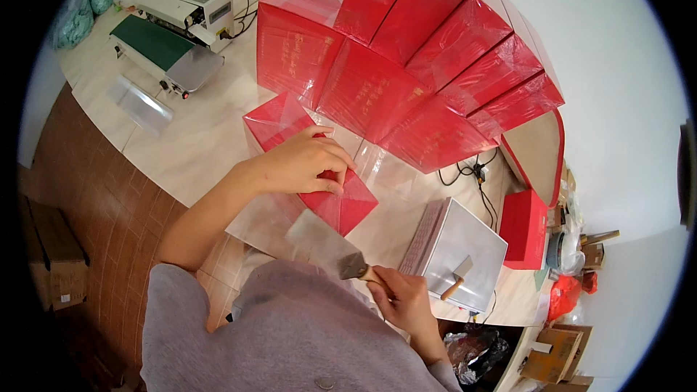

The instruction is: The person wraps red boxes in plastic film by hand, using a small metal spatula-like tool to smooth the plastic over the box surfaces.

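A red box [279,120] lies aslant in front of me, with clear film [345,207] over its top. Across its middle rests my left hand [308,163], fingers bent and closed on the wrapped box; whether a fold of film is pinched there I cannot tell. My right hand [403,297] grips the wooden handle of a broad scraper [316,236]. Its flat metal blade points up and left, close to the box's near end; whether it touches the film is unclear. More loose film [258,225] spreads over the table's front edge.
Several film-wrapped red boxes [370,91] are stacked behind. A silver flat-topped unit [465,250] stands right, with a small scraper [457,279] on it. Beyond it is another red box [524,229]. A machine with a green belt [156,43] stands far left. Black cables [479,170] lie behind the unit.
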Motion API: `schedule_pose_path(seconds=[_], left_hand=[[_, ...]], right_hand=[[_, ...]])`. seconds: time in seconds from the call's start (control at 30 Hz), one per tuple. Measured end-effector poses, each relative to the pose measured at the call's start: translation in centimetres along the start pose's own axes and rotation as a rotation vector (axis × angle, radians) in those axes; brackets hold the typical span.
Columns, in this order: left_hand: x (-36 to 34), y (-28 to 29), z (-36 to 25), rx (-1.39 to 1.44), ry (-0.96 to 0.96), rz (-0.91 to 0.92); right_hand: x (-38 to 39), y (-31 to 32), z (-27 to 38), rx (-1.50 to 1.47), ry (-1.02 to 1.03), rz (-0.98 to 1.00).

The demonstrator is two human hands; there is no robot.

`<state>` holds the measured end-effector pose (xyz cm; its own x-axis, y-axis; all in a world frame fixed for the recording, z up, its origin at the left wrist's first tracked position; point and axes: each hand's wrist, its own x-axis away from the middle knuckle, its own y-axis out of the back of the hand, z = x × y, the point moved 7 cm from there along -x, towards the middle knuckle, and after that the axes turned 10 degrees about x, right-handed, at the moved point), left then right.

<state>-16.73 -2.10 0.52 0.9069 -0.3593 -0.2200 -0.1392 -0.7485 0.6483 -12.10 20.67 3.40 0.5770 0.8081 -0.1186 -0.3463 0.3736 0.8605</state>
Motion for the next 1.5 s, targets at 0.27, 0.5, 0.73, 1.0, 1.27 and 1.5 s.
schedule_pose_path(seconds=[0.27, 0.5, 0.73, 1.0, 1.27, 1.5], left_hand=[[0.0, -0.1, -0.1, 0.054, 0.055, 0.078], [0.1, 0.1, -0.2, 0.051, 0.008, 0.047], [0.0, 0.1, 0.8, 0.028, -0.015, -0.088], [0.2, -0.1, 1.2, 0.027, 0.074, -0.001], [1.0, 0.3, 0.7, 0.018, 0.065, -0.048], [4.3, 7.9, 2.2, 0.154, 0.041, -0.673]], right_hand=[[-2.4, -0.9, 0.6, 0.076, 0.080, -0.003], [-2.7, -1.2, -0.3, 0.089, -0.020, -0.052], [-1.9, -0.1, -1.0, 0.123, -0.137, -0.063], [0.8, 0.4, -1.6, 0.122, -0.193, -0.080], [4.2, 1.3, -2.3, 0.184, -0.245, -0.019], [0.9, 0.7, -1.4, 0.093, -0.133, 0.001]])
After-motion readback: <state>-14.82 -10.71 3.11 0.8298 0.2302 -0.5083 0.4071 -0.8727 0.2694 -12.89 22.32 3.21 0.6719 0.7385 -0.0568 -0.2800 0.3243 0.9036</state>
